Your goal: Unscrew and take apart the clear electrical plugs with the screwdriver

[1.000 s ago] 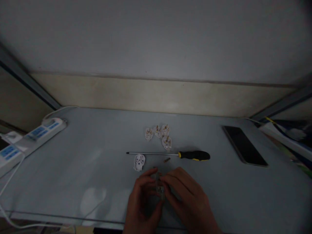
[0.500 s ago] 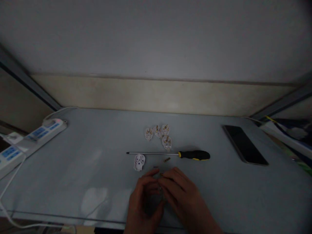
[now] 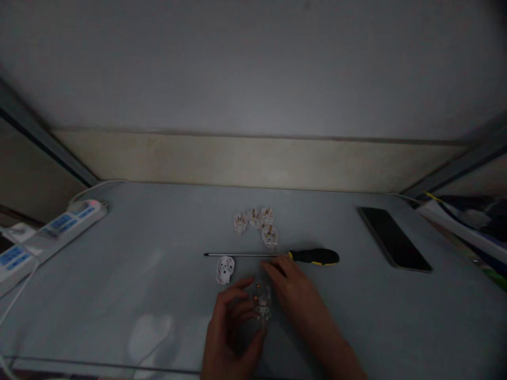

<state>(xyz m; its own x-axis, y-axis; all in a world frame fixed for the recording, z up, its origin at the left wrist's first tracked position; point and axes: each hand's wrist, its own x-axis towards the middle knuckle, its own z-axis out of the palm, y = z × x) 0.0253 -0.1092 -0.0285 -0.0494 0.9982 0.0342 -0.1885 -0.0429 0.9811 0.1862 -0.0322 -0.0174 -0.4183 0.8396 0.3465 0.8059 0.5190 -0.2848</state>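
Observation:
My left hand is closed around the edge of a clear plastic plug part with brass pieces inside, just above the table's near side. My right hand reaches just past it, fingertips down on the table by the screwdriver shaft. Its fingers are bent together, and anything between them is hidden. The screwdriver, with black and yellow handle, lies crosswise ahead of both hands. Left of the plug part rests a white plug cover, inner side up. Beyond the screwdriver sit several plug parts with upright brass pins.
A dark phone lies at the right, near a pile of papers and bags. Along the left edge runs a white power strip with blue sockets and a white cable. A wall closes off the table's back.
My right hand has left the plug part and moved forward to the table near the screwdriver, covering where a small brass piece lay. My left hand keeps the plug part, now more exposed.

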